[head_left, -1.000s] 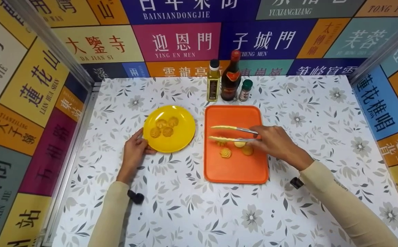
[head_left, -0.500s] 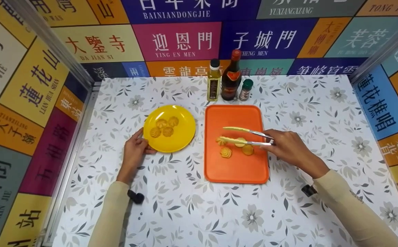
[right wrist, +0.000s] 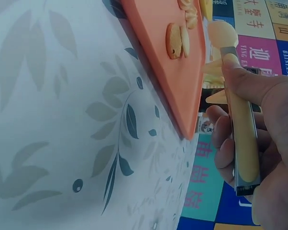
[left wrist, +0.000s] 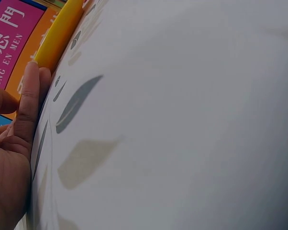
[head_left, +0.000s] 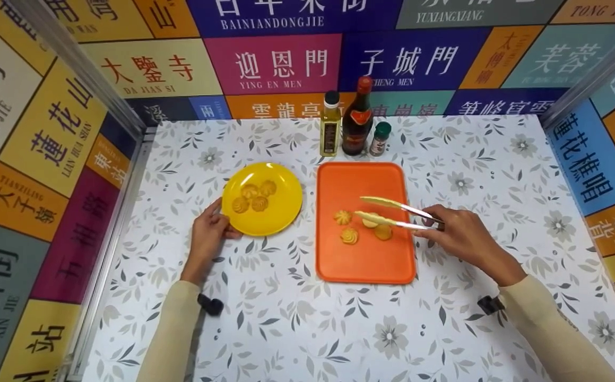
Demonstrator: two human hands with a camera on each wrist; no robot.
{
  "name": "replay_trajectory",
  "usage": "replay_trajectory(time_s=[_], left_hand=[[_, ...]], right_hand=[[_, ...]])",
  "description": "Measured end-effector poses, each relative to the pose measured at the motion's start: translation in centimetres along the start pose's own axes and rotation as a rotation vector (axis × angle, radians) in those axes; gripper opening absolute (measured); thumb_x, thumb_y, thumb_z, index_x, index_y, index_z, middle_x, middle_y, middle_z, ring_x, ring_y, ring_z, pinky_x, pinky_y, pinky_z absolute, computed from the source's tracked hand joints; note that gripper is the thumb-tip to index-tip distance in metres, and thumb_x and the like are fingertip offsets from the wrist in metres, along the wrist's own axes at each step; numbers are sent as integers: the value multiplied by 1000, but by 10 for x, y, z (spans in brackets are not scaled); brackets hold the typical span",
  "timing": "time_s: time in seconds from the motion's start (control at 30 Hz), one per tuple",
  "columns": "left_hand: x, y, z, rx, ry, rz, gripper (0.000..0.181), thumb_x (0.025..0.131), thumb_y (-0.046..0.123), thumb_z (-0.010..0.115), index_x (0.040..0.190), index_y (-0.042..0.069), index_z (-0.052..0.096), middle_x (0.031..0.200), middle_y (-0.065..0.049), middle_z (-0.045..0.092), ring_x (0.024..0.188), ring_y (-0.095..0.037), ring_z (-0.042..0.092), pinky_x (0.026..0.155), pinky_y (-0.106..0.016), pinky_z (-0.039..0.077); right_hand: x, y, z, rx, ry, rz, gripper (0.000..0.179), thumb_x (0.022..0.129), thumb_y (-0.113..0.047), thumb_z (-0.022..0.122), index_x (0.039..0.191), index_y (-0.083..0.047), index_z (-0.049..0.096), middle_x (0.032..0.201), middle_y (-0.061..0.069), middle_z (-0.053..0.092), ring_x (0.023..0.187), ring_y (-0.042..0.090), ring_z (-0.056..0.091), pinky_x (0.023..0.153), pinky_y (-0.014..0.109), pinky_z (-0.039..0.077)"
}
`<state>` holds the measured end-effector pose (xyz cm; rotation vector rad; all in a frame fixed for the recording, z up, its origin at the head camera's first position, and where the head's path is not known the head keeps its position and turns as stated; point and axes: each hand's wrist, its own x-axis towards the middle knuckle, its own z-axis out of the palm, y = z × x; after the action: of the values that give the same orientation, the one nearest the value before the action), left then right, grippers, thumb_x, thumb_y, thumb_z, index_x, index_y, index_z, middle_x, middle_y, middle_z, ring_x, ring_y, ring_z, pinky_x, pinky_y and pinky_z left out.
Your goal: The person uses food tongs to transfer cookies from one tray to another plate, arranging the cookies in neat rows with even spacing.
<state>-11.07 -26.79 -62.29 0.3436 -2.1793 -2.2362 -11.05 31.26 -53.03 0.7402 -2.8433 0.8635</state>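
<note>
In the head view, several swirled cookies (head_left: 259, 203) lie on a yellow plate (head_left: 280, 217). My left hand (head_left: 207, 233) holds this plate by its left rim; the left wrist view catches the fingers against the plate's side. My right hand (head_left: 458, 233) grips tongs (head_left: 418, 227) with pale yellow tips. The arms of the tongs are spread, with no cookie between them, above an orange tray (head_left: 360, 265). Several cookies (head_left: 348, 236) rest on that tray, two of them partly behind or beside the lower tong arm. The right wrist view shows the fingers wrapped round the tongs' handle.
Behind the tray stand an oil bottle (head_left: 330, 127), a dark bottle (head_left: 357, 124) with a red cap and a small green-capped jar (head_left: 380, 140). A floral cloth (head_left: 307, 329) covers the table. Printed panels (head_left: 275, 63) wall in the back and sides.
My right hand has drawn the tongs to the right and slightly toward me, off the leftmost cookies. The left hand, plate and cookies keep their places.
</note>
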Motion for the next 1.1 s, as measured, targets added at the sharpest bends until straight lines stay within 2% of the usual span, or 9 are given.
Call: replay_trajectory(time_s=[0.37,0.77,0.93,1.1], left_hand=[[-1,-1,-2,-1,9,-16,62,107,-2,57,168,2,43,89,-18,69,71,-27,78,70,-40,71],[1,-3,-2,6,12,-9,61,108,-2,57,168,4,44,87,-21,69,70,-29,78,70,-41,71],[0,-1,-2,1,4,-15,61,109,-2,56,168,4,43,88,-20,69,71,-28,78,71,-41,71],[0,-1,-1,-10,6,-6,61,108,-3,56,167,2,43,86,-19,71,69,-28,78,69,-40,71]], right_hand=[[-20,9,-2,9,29,34,39,88,-24,95,119,-8,79,82,-6,72,62,5,55,51,18,44],[-35,21,3,19,62,48,40,85,-20,97,118,-7,79,79,-9,67,62,5,52,54,18,41],[-42,24,5,12,69,81,41,84,-21,98,117,-5,79,81,-8,69,63,6,54,55,16,41],[-50,27,7,-9,75,111,42,84,-21,98,119,-6,79,81,-6,69,65,9,54,58,19,40]])
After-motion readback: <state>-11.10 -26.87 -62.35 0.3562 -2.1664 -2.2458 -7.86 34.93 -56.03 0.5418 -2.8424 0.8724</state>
